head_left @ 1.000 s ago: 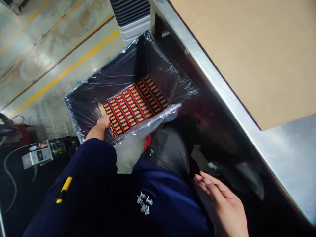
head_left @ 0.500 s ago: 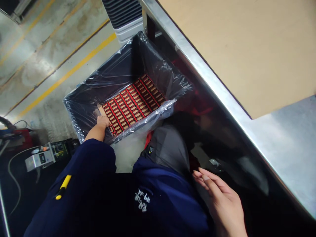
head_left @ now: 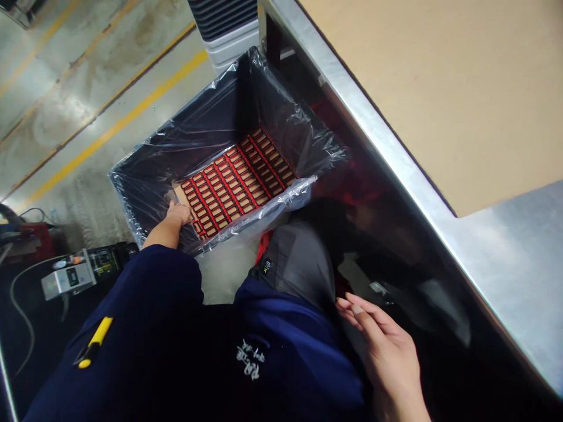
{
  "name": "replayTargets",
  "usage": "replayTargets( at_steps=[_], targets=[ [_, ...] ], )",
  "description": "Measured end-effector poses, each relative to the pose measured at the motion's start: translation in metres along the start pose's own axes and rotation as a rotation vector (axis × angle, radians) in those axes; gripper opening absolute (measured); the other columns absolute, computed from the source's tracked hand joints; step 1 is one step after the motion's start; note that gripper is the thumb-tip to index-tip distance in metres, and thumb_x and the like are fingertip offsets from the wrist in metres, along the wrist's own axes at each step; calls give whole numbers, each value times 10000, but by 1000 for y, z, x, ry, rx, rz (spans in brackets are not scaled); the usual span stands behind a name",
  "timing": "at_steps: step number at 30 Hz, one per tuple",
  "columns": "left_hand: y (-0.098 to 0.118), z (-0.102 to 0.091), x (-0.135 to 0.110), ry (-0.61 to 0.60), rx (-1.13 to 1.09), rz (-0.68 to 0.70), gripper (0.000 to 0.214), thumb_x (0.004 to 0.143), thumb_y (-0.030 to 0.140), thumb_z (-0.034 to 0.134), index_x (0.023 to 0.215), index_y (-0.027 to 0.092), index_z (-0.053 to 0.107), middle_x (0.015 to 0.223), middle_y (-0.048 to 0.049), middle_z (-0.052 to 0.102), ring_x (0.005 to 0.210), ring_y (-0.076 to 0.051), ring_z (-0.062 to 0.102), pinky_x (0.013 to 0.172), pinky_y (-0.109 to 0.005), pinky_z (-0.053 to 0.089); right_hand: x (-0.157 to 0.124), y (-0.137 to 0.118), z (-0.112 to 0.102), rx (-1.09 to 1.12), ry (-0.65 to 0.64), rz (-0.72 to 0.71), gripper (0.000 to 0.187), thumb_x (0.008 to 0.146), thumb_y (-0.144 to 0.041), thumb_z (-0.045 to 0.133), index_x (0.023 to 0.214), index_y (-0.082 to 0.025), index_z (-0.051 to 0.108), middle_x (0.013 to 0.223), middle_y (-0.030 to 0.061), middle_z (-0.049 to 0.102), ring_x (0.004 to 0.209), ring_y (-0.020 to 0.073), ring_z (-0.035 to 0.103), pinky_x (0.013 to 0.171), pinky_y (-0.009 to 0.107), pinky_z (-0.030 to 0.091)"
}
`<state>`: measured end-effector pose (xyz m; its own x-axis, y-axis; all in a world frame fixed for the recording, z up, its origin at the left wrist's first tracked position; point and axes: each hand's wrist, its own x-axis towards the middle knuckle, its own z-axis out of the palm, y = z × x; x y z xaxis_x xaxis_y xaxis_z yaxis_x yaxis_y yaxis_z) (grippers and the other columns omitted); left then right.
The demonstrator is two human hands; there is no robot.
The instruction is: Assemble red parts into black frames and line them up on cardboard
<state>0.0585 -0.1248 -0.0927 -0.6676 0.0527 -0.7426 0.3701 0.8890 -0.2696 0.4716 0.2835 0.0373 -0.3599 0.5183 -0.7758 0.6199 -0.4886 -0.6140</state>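
- The left hand, at 9 o'clock, rests on the near corner of the tray. Its fingers lie flat against the edge; whether they grip it, I cannot tell.
- The right hand, at 4 o'clock, is empty, its fingers loosely spread and slightly curled.
- The tray sits at the bottom of a black bin, at 10 o'clock, and its red grid shows tan pieces in every visible slot.
- A bare cardboard corner shows beside the left hand.
- Clear film lines the bin, its flaps lying open and uncovering the tray.
- A steel-edged table stands at 2 o'clock.
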Motion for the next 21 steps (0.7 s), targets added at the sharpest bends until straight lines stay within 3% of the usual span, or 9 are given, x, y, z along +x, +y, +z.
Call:
replayTargets(
  at_steps=[11,21],
  targets=[
    [0,0,5,-47,19,2,366,975,369,654,1269,152,628,1321,-118,628,1198,-265,628,1034,-509,531,1,5,0,-6,-2,16,492,733,-509,865,1080,-166,807,990,112,823,932,235,788,924,312,623],
    [7,8,10,-73,84,-7,398,975,396,646,1289,154,616,1339,-124,615,1211,-273,615,1036,-517,524,4,6,3,26,-14,24,462,701,-522,887,1029,-204,821,948,75,826,876,176,778,861,226,613]
  ],
)
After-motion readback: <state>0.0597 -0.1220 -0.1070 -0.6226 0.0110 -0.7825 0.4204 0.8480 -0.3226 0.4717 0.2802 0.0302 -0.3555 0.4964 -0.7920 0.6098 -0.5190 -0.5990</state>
